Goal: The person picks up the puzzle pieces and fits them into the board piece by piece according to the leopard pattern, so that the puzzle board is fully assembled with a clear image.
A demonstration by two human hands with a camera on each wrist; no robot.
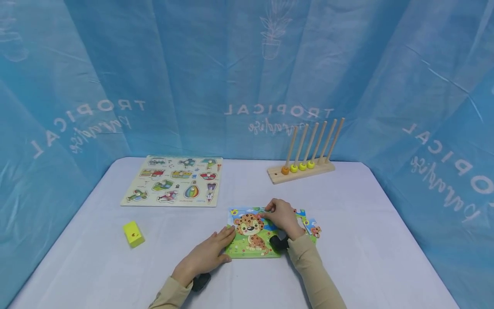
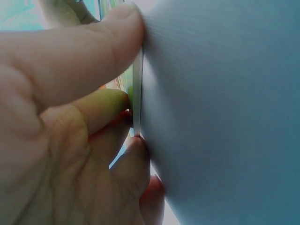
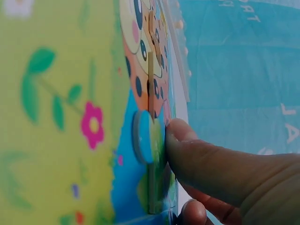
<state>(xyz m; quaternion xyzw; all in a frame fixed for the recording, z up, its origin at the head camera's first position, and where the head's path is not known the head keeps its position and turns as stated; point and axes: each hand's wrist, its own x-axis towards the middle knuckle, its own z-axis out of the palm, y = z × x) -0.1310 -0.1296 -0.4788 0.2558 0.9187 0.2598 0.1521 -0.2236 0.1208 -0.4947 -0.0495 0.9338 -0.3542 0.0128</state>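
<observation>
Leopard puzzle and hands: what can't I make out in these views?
Head view: part of the leopard puzzle, covered by the right hand and wrist.
Left wrist view: the puzzle's picture, nearly edge-on behind the left hand.
Right wrist view: the far side of the puzzle piece, behind the right thumb.
Head view: labels on the vehicle board, too small.

The blue curtain (image 1: 247, 79) carries the white words "TROPICAL" and "Paradise", mirror-reversed, at the left, centre and right of the head frame, the right-hand copy cut by the frame's edge. An A shows on it at the right wrist frame's right edge. Labels on the picture board (image 1: 173, 166), upper left, are too small to read.
</observation>
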